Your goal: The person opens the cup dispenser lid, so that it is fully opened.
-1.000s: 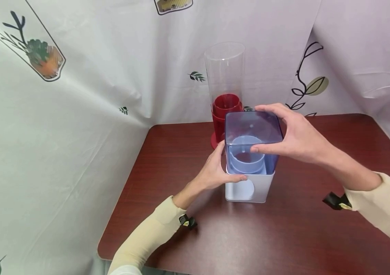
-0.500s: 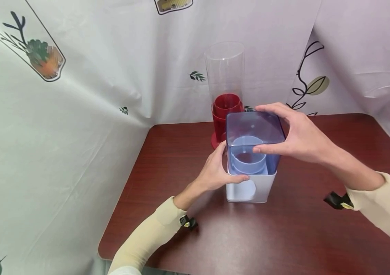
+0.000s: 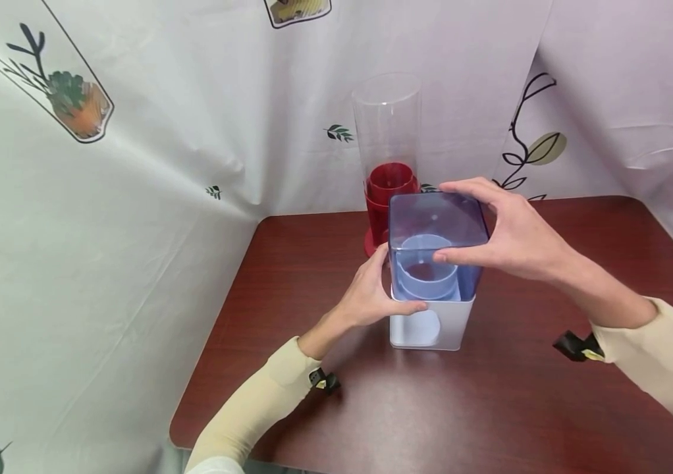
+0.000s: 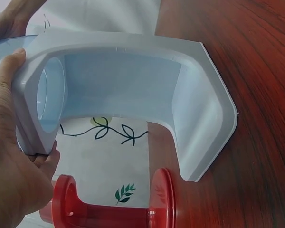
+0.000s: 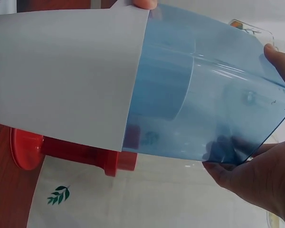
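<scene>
A white dispenser base [image 3: 455, 322] stands upright on the table, a round opening low in its front as the head view shows it. A translucent blue square cover [image 3: 440, 220] sits on its top, and a pale ring shows through it. My left hand [image 3: 366, 293] grips the base's upper left side, thumb in front and fingers behind. In the left wrist view the base [image 4: 123, 42] has an open hollow below its top. My right hand [image 3: 511, 230] holds the cover's closed end, thumb and fingers spread across it. The cover's edge [image 5: 137, 90] meets the base's rim in the right wrist view.
Right behind stands a red dispenser [image 3: 378, 217] with a tall clear tube [image 3: 386, 125], partly hidden by the blue cover. The dark red-brown table [image 3: 520, 395] backs onto a white printed curtain [image 3: 289, 131].
The hands, base and cover keep their places. Only a slight shift of the whole head view shows.
</scene>
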### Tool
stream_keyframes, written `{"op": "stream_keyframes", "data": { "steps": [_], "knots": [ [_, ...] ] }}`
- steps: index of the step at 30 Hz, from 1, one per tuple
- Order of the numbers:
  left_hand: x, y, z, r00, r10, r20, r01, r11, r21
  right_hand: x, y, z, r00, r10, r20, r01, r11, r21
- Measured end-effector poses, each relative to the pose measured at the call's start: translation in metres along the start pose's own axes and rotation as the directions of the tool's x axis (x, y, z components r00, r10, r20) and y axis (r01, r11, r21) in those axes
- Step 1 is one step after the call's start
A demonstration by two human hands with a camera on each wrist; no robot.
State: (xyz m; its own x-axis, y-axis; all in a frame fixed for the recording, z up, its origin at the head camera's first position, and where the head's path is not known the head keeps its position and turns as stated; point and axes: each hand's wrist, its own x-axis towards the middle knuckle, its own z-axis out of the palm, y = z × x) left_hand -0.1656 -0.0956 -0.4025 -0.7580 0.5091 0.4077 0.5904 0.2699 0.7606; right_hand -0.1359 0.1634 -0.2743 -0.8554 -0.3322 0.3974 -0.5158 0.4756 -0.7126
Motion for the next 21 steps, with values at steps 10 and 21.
{"op": "stream_keyframes", "data": {
  "steps": [10,21],
  "knots": [
    [-0.0013,-0.0016,-0.0002,1.0,-0.031,0.004,0.031,1.0,0.0,0.0048,0.0008,-0.0023,0.997,0.065,0.035,-0.065,0.998,0.01],
    [-0.0032,0.004,0.0026,0.999,-0.044,-0.013,0.044,0.999,0.017,-0.0033,-0.0016,-0.0017,0.999,0.03,0.012,-0.03,0.999,0.014]
  ]
}}
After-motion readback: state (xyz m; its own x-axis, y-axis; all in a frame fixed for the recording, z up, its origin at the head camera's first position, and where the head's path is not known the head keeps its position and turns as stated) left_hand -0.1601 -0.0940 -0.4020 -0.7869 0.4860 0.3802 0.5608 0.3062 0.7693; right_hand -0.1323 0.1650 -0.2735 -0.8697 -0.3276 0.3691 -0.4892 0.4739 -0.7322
